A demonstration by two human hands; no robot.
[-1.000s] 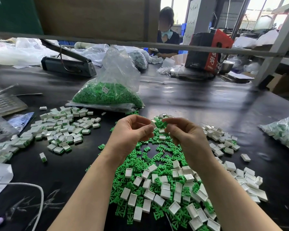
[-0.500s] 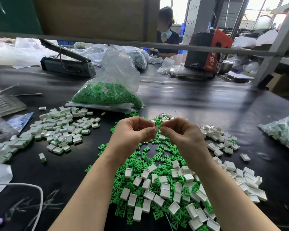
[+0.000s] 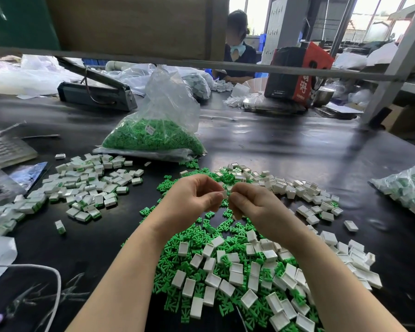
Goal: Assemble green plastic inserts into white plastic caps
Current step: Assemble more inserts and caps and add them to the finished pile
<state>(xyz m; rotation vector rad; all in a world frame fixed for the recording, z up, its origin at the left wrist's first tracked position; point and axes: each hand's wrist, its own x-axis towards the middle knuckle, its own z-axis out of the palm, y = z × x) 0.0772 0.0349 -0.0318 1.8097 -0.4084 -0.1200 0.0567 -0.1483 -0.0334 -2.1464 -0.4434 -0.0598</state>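
My left hand (image 3: 192,200) and my right hand (image 3: 254,207) meet fingertip to fingertip above the black table. Between them they pinch one small white cap (image 3: 224,194); any green insert in it is hidden by my fingers. Under and in front of my hands lies a mixed heap of loose green inserts (image 3: 185,255) and empty white caps (image 3: 235,276). More empty white caps (image 3: 304,195) spread out to the right. To the left lies a pile of finished caps with green inside (image 3: 86,188).
A clear bag of green inserts (image 3: 153,137) stands behind the heap. A bag of finished pieces (image 3: 407,190) lies at the right edge. A heat sealer (image 3: 96,94), a keyboard (image 3: 3,149) and a white cable (image 3: 55,283) are on the left. Another person (image 3: 237,58) sits across the table.
My two hands have closed the small gap between them, and their fingertips now press together on the white cap.
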